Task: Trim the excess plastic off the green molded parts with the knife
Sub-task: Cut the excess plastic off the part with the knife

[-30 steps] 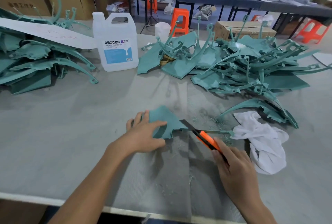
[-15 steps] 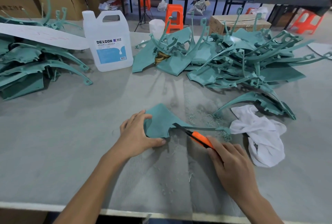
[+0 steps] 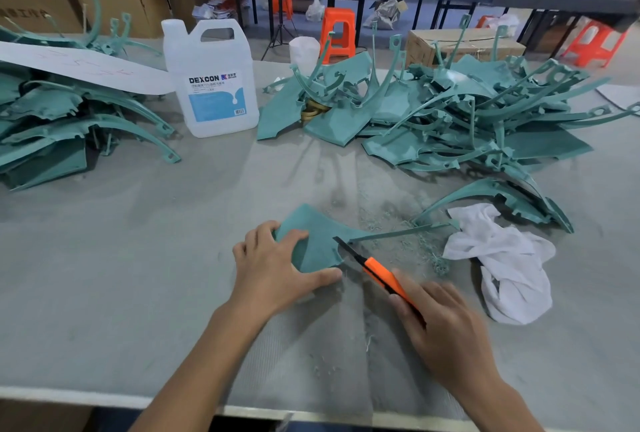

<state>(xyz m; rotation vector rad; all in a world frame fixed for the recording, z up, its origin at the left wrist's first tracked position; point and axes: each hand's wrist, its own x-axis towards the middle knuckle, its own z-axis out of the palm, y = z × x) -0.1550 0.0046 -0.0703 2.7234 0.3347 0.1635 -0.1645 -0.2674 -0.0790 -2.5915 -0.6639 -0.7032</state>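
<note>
A green molded part (image 3: pixel 320 241) lies flat on the grey table (image 3: pixel 138 258), its thin arm reaching right toward the cloth. My left hand (image 3: pixel 277 269) holds its broad left end, thumb along the near edge and fingers over the far edge. My right hand (image 3: pixel 440 324) grips an orange utility knife (image 3: pixel 379 274). The dark blade tip touches the part's near edge where the thin arm begins. Green shavings (image 3: pixel 408 244) lie scattered beside the part.
A large heap of green parts (image 3: pixel 467 120) fills the back right, another stack (image 3: pixel 59 126) sits at the left under a white sheet. A white DEXCON jug (image 3: pixel 211 85) stands between them. A crumpled white cloth (image 3: pixel 505 265) lies right of the knife.
The knife blade has slid left along the part's near edge toward my left hand. My left hand keeps its hold on the part.
</note>
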